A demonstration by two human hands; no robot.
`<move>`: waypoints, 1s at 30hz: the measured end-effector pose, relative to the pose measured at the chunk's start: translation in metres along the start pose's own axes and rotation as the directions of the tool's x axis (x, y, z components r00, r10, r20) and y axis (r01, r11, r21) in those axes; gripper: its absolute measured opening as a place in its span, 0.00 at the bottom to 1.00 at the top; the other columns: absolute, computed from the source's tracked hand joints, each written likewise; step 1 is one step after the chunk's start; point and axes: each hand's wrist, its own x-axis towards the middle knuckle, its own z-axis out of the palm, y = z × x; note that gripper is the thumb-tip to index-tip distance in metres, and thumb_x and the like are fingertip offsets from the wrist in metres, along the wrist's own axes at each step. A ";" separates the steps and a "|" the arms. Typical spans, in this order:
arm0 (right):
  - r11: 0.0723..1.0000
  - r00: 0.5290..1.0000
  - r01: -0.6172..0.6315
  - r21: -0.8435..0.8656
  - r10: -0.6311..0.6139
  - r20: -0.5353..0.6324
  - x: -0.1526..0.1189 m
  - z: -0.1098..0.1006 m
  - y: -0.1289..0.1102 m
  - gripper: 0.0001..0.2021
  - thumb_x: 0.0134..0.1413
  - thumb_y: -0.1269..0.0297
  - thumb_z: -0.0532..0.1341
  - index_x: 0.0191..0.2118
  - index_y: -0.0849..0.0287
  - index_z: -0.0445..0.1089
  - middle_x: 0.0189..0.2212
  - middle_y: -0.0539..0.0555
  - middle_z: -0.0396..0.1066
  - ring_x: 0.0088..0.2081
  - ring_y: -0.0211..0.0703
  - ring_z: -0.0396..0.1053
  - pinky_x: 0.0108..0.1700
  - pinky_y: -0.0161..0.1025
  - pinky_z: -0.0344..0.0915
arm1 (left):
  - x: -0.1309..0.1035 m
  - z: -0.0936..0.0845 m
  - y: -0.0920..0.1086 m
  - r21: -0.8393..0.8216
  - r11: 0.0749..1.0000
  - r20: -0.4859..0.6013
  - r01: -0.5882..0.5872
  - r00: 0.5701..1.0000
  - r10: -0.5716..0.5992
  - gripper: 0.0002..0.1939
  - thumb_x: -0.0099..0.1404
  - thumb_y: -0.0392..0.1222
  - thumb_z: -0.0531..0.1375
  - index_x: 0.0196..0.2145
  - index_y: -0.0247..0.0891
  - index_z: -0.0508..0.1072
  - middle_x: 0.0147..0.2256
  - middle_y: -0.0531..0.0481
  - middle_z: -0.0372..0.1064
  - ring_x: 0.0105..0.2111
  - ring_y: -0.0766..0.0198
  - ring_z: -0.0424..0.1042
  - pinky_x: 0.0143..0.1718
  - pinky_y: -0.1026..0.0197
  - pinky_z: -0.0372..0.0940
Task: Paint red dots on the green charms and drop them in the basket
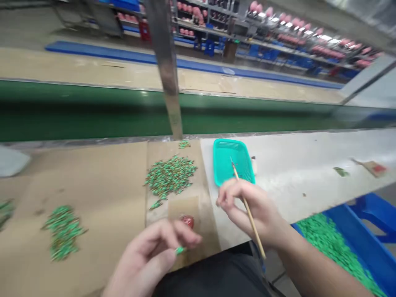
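My left hand (pixel 154 251) pinches a small green piece (pixel 179 250) between thumb and fingers near the table's front edge. Just beyond its fingers a round red item (pixel 187 221) lies on a square of brown card (pixel 182 204). In my right hand (pixel 250 206) is a thin wooden brush (pixel 251 216), its tip pointing away over a teal basket (pixel 219 165). A large pile of small green and brown pieces (pixel 170 175) lies ahead of my left hand. Further left is a smaller pile (pixel 64 233) of similar pieces.
A blue bin (pixel 355 235) full of green pieces (pixel 332 243) stands low at the right. Across the table's far side runs a green belt (pixel 93 111), with a metal post (pixel 165 62) in front of it. A flat item with a red patch (pixel 375 168) lies far right.
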 end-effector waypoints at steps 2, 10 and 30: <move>0.929 0.993 0.115 0.351 -0.100 -0.062 -0.019 0.010 -0.019 0.10 0.75 0.75 0.63 0.41 0.52 0.67 0.42 0.50 0.80 0.46 0.42 0.84 0.51 0.40 0.83 | 0.001 0.016 0.009 -0.026 1.000 0.079 -0.012 0.997 0.014 0.18 0.68 0.57 0.78 0.32 0.44 0.81 0.40 0.45 0.85 0.46 0.50 0.82 0.52 0.55 0.76; 0.843 0.989 0.142 0.518 -0.100 -0.108 -0.030 0.034 -0.035 0.13 0.72 0.78 0.68 0.41 0.52 0.69 0.42 0.53 0.83 0.45 0.43 0.86 0.49 0.41 0.86 | 0.000 0.034 0.018 -0.084 0.996 0.161 -0.007 0.987 0.021 0.19 0.71 0.55 0.77 0.32 0.42 0.79 0.36 0.49 0.77 0.40 0.57 0.73 0.44 0.59 0.69; 0.903 0.956 0.292 0.314 -0.281 -0.083 -0.040 0.036 -0.034 0.13 0.73 0.79 0.66 0.47 0.51 0.70 0.47 0.56 0.82 0.50 0.48 0.86 0.57 0.47 0.87 | -0.010 0.038 0.023 0.021 0.997 0.107 -0.068 0.992 0.065 0.14 0.75 0.50 0.72 0.33 0.44 0.79 0.36 0.51 0.78 0.38 0.58 0.74 0.42 0.61 0.69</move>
